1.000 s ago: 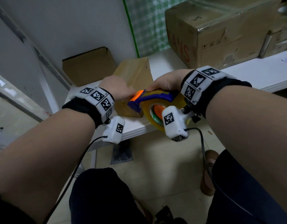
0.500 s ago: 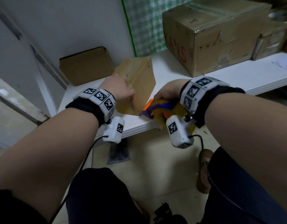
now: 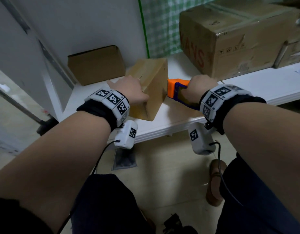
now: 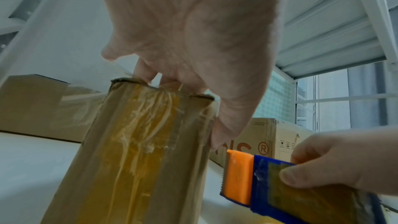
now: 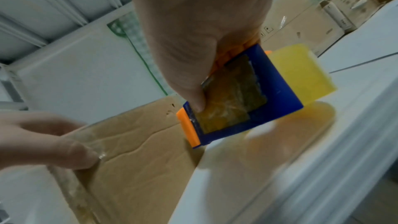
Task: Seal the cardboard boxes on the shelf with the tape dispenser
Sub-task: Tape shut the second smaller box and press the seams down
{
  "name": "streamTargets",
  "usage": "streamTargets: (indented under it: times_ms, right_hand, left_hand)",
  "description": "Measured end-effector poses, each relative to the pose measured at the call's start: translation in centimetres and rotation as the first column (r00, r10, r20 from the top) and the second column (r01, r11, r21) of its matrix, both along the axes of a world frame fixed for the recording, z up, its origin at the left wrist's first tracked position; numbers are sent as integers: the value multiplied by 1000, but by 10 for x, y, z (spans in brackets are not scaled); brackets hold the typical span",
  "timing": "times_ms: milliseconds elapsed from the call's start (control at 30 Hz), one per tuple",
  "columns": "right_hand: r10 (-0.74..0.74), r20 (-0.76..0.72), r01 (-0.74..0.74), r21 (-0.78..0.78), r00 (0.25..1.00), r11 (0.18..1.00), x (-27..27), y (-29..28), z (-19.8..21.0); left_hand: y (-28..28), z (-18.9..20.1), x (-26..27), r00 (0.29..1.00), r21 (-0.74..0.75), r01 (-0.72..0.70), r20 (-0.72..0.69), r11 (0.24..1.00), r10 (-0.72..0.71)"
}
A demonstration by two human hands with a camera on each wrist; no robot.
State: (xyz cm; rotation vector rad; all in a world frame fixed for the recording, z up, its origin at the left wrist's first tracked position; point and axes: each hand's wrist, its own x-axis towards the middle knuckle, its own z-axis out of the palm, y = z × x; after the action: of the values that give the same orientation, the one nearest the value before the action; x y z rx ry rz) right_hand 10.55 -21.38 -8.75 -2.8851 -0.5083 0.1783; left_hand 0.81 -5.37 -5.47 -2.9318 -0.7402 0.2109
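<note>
A small cardboard box [image 3: 152, 92] stands on the white shelf [image 3: 264, 85], with wrinkled yellowish tape down its near face [image 4: 140, 159]. My left hand [image 3: 129, 92] grips its top edge, fingers curled over the rim and thumb on the side. My right hand [image 3: 200, 86] holds the blue and orange tape dispenser [image 3: 175, 88] just right of the box, low over the shelf. Its orange blade end [image 4: 237, 176] points at the box's right side. The thumb presses on the yellow tape roll [image 5: 301, 77] through the blue frame.
A large taped cardboard box [image 3: 230, 39] fills the back right of the shelf. A smaller closed box [image 3: 95, 65] sits at the back left against the wall. The shelf's front edge [image 3: 162, 130] runs below my wrists, and a brown shoe [image 3: 215, 179] is on the floor.
My right hand has carried the dispenser from the box's front face at the shelf edge up and round to the box's right side. My left hand has stayed on the box.
</note>
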Motion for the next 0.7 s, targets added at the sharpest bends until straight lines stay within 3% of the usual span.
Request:
streamTargets:
  times_ms: [133,333,467,567,700]
  right_hand:
    - [36,-23,-37,-60,999,997,8,-1,-7]
    - [73,-10,-73,-28,997,997,0,0,-10]
    - [119,11,-118,-67,993,991,1,-3,-16]
    - [143,-4,-143,-90,990,986,4,-6,-12]
    - [128,29,-127,-36,991,991,4,-5,4]
  left_hand:
    - [1,-1,0,1000,8,9,4,1000,-9]
    - [3,0,-3,999,18,33,17,999,-33]
    - [5,0,-6,997,26,69,-43,997,-68]
    - [13,6,-11,991,-57,115,-57,992,-118]
    - [35,11,-27,980,-187,201,27,962,-199]
